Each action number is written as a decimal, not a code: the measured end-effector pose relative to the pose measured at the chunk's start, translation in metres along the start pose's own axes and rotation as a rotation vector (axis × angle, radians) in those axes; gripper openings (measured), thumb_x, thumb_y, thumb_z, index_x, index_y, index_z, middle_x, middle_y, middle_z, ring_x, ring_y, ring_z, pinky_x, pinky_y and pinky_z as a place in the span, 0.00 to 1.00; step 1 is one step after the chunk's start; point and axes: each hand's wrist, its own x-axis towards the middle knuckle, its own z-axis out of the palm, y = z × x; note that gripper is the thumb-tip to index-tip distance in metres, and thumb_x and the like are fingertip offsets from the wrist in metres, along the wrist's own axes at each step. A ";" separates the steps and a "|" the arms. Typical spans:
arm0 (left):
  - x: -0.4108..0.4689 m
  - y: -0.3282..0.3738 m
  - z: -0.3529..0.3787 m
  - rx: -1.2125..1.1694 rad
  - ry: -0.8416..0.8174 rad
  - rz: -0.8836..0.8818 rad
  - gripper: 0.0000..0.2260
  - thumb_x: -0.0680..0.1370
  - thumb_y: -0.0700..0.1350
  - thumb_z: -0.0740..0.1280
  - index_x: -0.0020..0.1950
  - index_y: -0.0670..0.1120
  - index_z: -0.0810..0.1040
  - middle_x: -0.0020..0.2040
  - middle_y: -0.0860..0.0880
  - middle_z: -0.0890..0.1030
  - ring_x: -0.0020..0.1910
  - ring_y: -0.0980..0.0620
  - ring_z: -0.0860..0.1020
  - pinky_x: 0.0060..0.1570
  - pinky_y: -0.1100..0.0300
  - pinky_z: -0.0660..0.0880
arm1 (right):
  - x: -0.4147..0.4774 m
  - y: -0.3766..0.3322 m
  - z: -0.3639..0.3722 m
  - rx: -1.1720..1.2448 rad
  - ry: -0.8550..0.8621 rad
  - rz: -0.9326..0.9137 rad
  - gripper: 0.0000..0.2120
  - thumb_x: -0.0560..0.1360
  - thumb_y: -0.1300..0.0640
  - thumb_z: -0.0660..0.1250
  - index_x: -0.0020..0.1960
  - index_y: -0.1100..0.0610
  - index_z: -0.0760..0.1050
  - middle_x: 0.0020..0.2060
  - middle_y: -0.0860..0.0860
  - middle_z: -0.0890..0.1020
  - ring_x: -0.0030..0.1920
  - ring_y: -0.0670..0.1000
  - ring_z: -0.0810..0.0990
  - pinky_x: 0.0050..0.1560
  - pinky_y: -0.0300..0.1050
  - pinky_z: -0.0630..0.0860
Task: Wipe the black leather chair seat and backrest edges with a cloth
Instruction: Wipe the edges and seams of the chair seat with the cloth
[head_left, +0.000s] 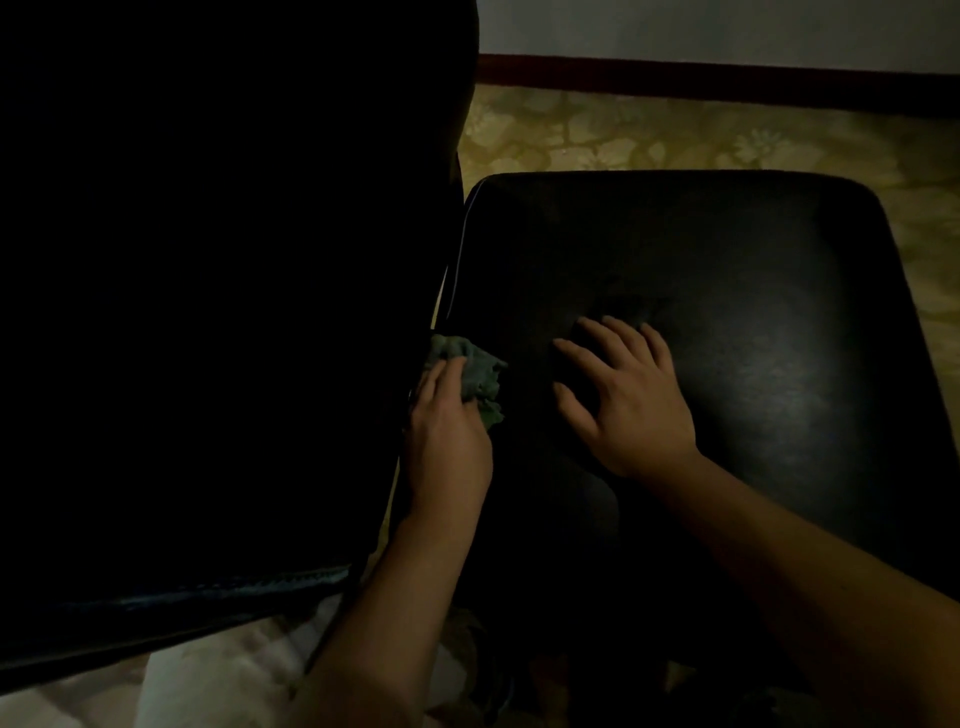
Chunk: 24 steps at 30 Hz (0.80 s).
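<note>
The black leather seat (753, 322) fills the right half of the view, dimly lit. The dark backrest (218, 312) stands at the left, and its edge meets the seat near the middle. My left hand (447, 431) holds a crumpled grey-green cloth (475, 371) against the seam between backrest and seat. My right hand (631, 395) lies flat on the seat with its fingers spread, a short way right of the cloth and holding nothing.
A patterned yellow-green floor (675, 135) shows beyond the seat, ending at a dark red skirting board (727, 78) under a pale wall. Light fabric (234, 675) shows at the bottom left below the backrest. The scene is very dark.
</note>
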 end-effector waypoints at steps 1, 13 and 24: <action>-0.003 -0.001 0.000 0.003 -0.001 0.004 0.21 0.82 0.39 0.62 0.76 0.47 0.67 0.75 0.49 0.68 0.73 0.49 0.67 0.70 0.58 0.65 | 0.000 0.000 0.000 0.001 0.006 -0.001 0.25 0.79 0.37 0.53 0.72 0.45 0.67 0.73 0.51 0.68 0.75 0.54 0.60 0.76 0.57 0.50; 0.032 0.019 0.007 0.058 0.003 -0.079 0.21 0.84 0.42 0.59 0.77 0.49 0.63 0.76 0.49 0.66 0.73 0.49 0.66 0.68 0.56 0.66 | 0.000 0.000 0.002 -0.003 0.010 0.004 0.25 0.79 0.38 0.53 0.72 0.46 0.68 0.73 0.51 0.68 0.75 0.54 0.61 0.76 0.58 0.51; 0.039 0.021 0.010 -0.003 0.035 -0.029 0.20 0.83 0.39 0.61 0.75 0.45 0.68 0.73 0.47 0.71 0.72 0.48 0.69 0.69 0.57 0.66 | 0.001 0.000 0.002 0.015 0.024 -0.004 0.25 0.79 0.37 0.53 0.71 0.46 0.69 0.72 0.51 0.69 0.74 0.55 0.62 0.75 0.59 0.52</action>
